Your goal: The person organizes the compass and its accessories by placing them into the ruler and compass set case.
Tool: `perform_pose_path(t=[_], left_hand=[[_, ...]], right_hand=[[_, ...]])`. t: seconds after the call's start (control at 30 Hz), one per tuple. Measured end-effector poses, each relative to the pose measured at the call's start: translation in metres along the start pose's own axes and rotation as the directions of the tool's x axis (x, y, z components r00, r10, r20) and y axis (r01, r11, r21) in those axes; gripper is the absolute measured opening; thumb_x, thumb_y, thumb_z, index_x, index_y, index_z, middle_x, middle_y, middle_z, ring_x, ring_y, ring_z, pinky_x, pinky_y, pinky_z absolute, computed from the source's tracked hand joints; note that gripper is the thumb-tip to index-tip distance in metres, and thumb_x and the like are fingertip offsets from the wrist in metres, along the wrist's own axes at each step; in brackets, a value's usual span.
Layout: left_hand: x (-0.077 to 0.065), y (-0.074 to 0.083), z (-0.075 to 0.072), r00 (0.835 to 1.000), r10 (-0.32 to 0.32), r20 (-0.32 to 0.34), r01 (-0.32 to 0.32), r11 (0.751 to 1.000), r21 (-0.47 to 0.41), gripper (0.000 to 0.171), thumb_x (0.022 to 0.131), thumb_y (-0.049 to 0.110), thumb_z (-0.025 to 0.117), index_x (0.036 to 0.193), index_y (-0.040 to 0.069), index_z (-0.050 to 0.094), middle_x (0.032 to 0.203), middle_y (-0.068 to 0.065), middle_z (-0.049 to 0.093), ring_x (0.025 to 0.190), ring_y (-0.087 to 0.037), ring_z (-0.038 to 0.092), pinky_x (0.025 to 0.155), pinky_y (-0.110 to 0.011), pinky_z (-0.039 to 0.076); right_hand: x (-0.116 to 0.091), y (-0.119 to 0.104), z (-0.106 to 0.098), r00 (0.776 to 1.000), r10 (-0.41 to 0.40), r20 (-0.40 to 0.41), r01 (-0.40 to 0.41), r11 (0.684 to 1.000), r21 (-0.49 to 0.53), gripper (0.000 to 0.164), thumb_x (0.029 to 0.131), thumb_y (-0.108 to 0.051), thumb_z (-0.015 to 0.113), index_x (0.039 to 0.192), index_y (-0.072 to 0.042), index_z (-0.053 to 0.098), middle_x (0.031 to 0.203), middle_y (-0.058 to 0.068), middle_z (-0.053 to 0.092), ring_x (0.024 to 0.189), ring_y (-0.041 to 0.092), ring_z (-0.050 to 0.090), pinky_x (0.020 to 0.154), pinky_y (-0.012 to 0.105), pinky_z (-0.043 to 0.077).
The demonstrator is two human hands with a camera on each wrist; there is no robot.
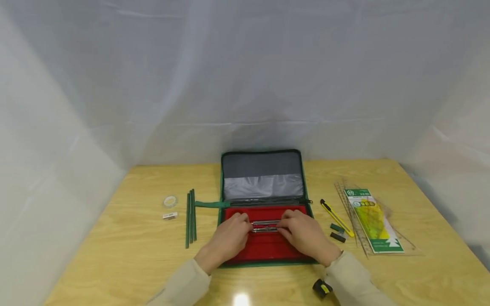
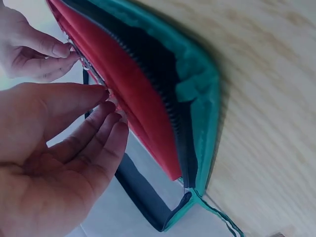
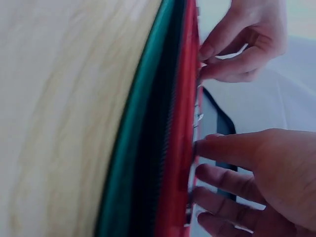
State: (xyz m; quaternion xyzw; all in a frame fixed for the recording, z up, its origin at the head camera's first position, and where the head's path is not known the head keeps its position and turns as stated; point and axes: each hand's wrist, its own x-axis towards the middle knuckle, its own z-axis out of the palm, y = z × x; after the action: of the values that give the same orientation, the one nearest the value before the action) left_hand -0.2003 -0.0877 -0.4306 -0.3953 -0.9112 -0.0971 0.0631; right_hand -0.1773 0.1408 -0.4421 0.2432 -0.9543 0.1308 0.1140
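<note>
A zip case (image 1: 268, 264), green outside with a red insert (image 1: 268, 248), lies unfolded on the table. Two slim metal drawing tools lie parallel across the insert, a far one (image 1: 266, 222) and a near one (image 1: 265, 229). My left hand (image 1: 229, 238) pinches the left end of the near metal drawing tool between thumb and fingertips. At its right end, the thumb and fingers of my right hand (image 1: 302, 233) hold the same tool close over the insert. In the left wrist view, the left fingertips (image 2: 106, 94) hide part of the metal.
Left of the case lie green pencils (image 1: 190, 219), a tape roll (image 1: 170, 201) and a small white packet (image 1: 170, 215). To the right are a yellow cutter (image 1: 337, 217), small dark blocks (image 1: 337, 237) and clear rulers with a packet (image 1: 373, 221). A black sharpener-like object (image 1: 322, 288) sits in front.
</note>
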Motion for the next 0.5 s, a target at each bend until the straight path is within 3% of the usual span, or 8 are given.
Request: perform_pose_path(t=[0.17,0.3,0.5], left_hand=[[0.003,0.000,0.005,1.000,0.000,-0.001,0.000,1.000,0.020,0.014,0.085,0.000,0.064,0.082,0.008,0.074,0.084,-0.003,0.058,0.079,-0.019,0.054,0.068,-0.025,0.050],[0.004,0.004,0.005,1.000,0.008,-0.006,-0.007,0.996,0.093,0.010,0.083,0.001,0.067,0.080,0.008,0.073,0.081,-0.003,0.055,0.077,-0.020,0.053,0.065,-0.026,0.049],[0.002,0.022,-0.003,0.994,-0.002,0.110,-0.028,0.964,0.265,0.012,0.079,0.012,0.074,0.068,0.011,0.068,0.085,-0.005,0.051,0.076,-0.019,0.050,0.058,-0.027,0.047]], right_hand=[[0.000,0.002,0.005,1.000,-0.001,-0.018,0.001,1.000,-0.005,0.006,0.083,-0.020,0.075,0.085,-0.014,0.075,0.088,-0.006,0.057,0.080,0.012,0.056,0.067,0.029,0.050],[0.000,-0.001,0.005,0.999,-0.037,-0.023,0.035,0.997,-0.067,0.007,0.082,-0.021,0.076,0.082,-0.013,0.076,0.083,-0.006,0.055,0.074,0.013,0.054,0.063,0.029,0.048],[-0.006,-0.013,-0.004,0.990,-0.126,0.065,0.138,0.964,-0.228,0.017,0.085,-0.024,0.072,0.095,-0.010,0.075,0.088,0.002,0.053,0.073,0.019,0.047,0.059,0.032,0.046]])
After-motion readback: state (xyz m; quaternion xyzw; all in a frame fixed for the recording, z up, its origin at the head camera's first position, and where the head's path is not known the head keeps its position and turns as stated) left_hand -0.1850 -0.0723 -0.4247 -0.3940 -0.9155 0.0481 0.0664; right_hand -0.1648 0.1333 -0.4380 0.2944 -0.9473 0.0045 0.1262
